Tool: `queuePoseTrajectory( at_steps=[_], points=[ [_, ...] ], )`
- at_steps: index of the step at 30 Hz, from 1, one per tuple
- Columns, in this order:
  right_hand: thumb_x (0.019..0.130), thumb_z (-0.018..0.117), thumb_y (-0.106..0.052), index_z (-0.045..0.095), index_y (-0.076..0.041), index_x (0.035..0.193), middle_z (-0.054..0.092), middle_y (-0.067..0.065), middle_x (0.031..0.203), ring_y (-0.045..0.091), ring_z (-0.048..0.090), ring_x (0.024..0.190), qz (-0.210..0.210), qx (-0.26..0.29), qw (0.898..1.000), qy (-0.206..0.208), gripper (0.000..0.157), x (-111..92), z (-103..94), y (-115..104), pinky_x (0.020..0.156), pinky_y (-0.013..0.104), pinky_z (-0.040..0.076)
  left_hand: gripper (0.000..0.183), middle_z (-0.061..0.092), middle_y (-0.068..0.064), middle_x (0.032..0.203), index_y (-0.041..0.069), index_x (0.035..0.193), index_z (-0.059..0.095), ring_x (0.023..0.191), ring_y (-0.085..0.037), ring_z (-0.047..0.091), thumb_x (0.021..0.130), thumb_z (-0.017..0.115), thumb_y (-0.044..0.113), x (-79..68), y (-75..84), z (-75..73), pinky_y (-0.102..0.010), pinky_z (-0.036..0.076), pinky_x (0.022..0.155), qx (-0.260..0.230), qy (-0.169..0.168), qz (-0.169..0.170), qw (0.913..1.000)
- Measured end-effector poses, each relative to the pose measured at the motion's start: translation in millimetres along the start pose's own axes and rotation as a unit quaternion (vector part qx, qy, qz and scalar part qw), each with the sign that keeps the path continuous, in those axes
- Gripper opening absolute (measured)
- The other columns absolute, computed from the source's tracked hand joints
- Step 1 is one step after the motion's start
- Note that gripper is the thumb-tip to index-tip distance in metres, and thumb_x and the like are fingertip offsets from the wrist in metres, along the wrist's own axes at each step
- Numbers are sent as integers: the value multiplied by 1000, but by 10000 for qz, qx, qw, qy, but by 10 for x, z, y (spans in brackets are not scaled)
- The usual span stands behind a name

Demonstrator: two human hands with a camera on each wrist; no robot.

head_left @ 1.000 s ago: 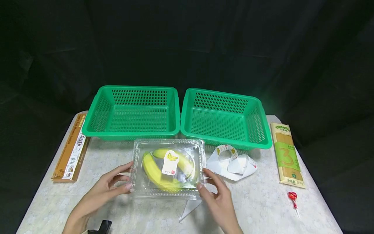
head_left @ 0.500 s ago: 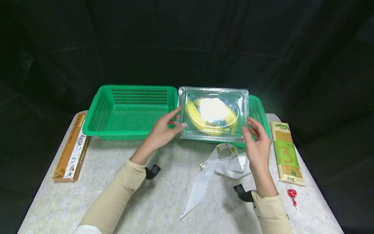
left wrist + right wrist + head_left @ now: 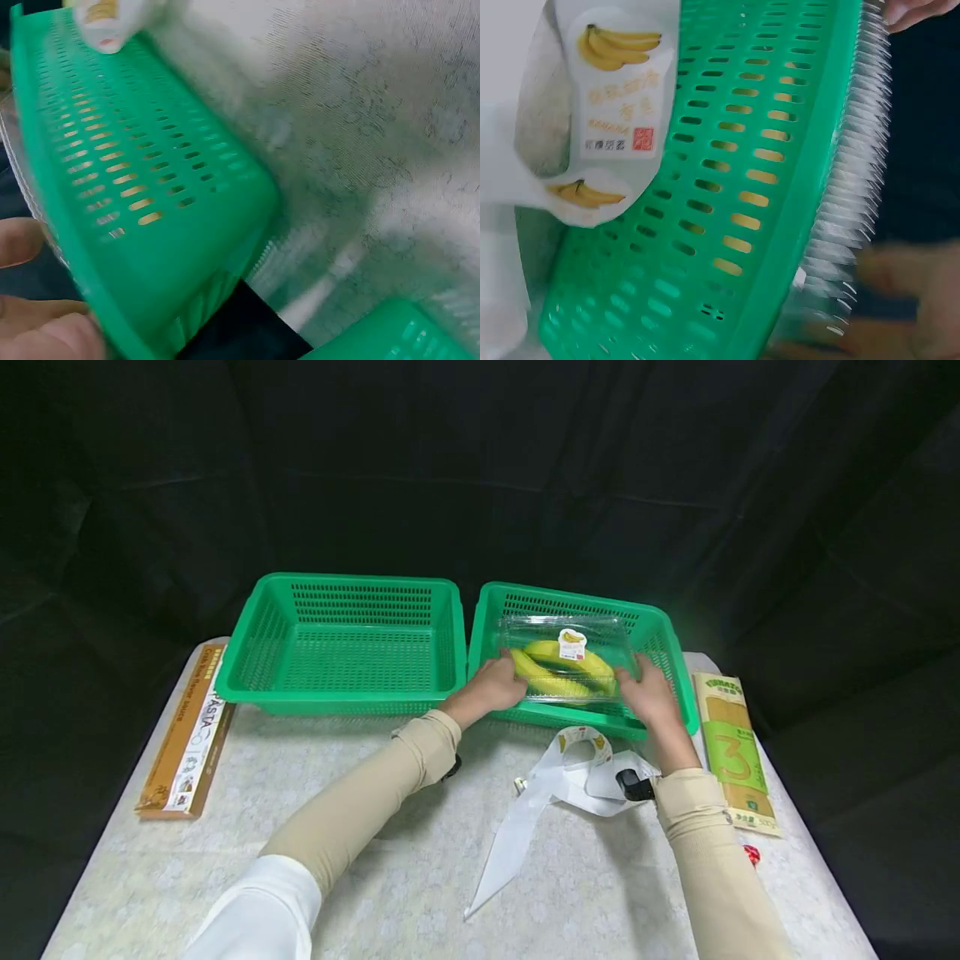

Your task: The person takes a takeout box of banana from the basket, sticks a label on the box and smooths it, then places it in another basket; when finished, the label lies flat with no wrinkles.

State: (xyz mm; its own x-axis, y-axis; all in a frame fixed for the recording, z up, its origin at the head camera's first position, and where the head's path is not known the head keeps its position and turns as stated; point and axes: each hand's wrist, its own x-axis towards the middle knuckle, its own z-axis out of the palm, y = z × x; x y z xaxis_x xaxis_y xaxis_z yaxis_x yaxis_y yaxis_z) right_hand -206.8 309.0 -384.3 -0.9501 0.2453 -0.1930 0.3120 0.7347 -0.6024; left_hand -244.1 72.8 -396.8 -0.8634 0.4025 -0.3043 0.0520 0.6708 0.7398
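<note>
A clear plastic clamshell box [image 3: 558, 689] with bananas [image 3: 573, 668] inside is lowered into the right green basket [image 3: 585, 720], its near edge tilted toward me. A white label [image 3: 572, 643] with a banana picture is stuck on its lid. My left hand [image 3: 495, 683] grips the near left corner of the box, and my right hand [image 3: 651, 693] holds its right side. In the right wrist view the ridged rim of the box [image 3: 847, 195] shows just past the basket wall, beside blurred fingers [image 3: 900, 300]. The fingertips at the box are partly hidden in the head view.
Left of it stands a second green basket [image 3: 345, 700]. A strip of banana labels [image 3: 525, 818] lies curled before the right basket. A pasta box [image 3: 180, 743] lies at far left, a yellow-green noodle pack [image 3: 733, 752] at far right, and a red lollipop [image 3: 752, 854], partly covered by the right sleeve.
Both hands have carried the box of bananas from the near middle of the table forward and right, over the right basket, then down into it.
</note>
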Motion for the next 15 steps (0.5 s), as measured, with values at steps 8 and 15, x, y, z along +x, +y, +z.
queuePoseTrajectory(
  at_steps=[8,15],
  points=[
    [107,36,-42,9,9,157,1,39,161,55,-4,151,-325,-1574,9800,-1173,76,57,207,-169,121,68,12,72,20,-33,162,-8,157,1,148,-42,33,107,40,25,28,22,130,-46,43,113,1123,190,-87,9935],
    [107,35,-40,10,10,156,-3,41,160,58,-3,150,-267,-1521,9839,-898,75,105,265,-161,122,67,10,73,20,-31,163,-7,158,0,147,-42,35,107,40,27,47,16,164,-45,48,103,1152,212,-93,9931]
  ],
)
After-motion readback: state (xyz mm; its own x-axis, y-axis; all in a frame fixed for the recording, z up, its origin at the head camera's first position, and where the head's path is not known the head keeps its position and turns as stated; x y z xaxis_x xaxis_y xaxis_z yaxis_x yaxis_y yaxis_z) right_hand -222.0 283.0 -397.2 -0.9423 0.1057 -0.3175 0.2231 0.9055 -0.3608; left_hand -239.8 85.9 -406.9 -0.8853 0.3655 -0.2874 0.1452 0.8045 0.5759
